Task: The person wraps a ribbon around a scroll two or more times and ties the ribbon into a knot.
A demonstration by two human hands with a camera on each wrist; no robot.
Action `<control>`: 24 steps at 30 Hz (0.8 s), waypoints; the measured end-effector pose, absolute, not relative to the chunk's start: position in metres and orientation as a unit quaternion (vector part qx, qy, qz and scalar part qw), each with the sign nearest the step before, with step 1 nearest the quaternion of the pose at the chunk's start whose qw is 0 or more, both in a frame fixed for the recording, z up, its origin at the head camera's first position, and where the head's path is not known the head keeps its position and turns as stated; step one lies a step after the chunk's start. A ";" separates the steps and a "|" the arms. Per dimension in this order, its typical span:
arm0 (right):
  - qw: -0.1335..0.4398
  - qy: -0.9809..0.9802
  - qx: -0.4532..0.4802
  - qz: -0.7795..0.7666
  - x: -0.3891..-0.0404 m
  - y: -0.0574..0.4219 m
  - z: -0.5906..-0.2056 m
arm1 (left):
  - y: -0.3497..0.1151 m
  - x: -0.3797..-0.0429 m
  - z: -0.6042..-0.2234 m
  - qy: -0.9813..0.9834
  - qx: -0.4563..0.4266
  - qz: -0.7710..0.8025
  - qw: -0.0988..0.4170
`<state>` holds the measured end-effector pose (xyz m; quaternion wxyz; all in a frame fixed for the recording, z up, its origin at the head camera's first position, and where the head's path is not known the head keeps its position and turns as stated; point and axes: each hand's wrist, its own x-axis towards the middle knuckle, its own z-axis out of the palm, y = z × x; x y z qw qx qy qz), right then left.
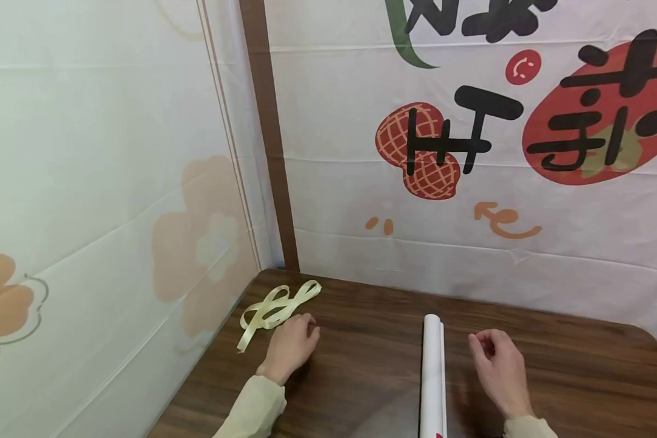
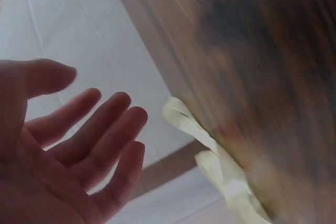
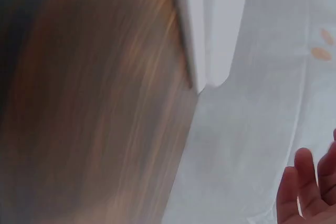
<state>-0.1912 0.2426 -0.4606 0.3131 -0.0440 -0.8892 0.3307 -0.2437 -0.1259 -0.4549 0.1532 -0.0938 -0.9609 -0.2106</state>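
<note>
A pale yellow ribbon (image 1: 268, 313) lies in loose loops at the table's back left corner. Just in front of it is my left hand (image 1: 291, 344), its fingers loosely bent and holding nothing; the left wrist view shows the palm beside the ribbon (image 2: 226, 169). A white roll (image 1: 432, 377), apparently paper, lies lengthwise between the two hands, with a bit of red at its near end. Right of the roll hovers my right hand (image 1: 500, 371), apart from it, fingers relaxed with nothing in them. The right wrist view catches only some fingers (image 3: 307, 187) and the roll's far end (image 3: 218, 35).
The dark wood table (image 1: 361, 340) has rounded corners. A white printed cloth (image 1: 334, 182) hangs behind it, and another cloth with orange flowers (image 1: 115, 213) runs along the left edge.
</note>
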 end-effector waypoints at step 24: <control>0.151 -0.904 0.246 0.316 -0.165 0.107 -0.444 | -0.232 -0.262 -0.488 -0.974 0.063 -0.199 0.082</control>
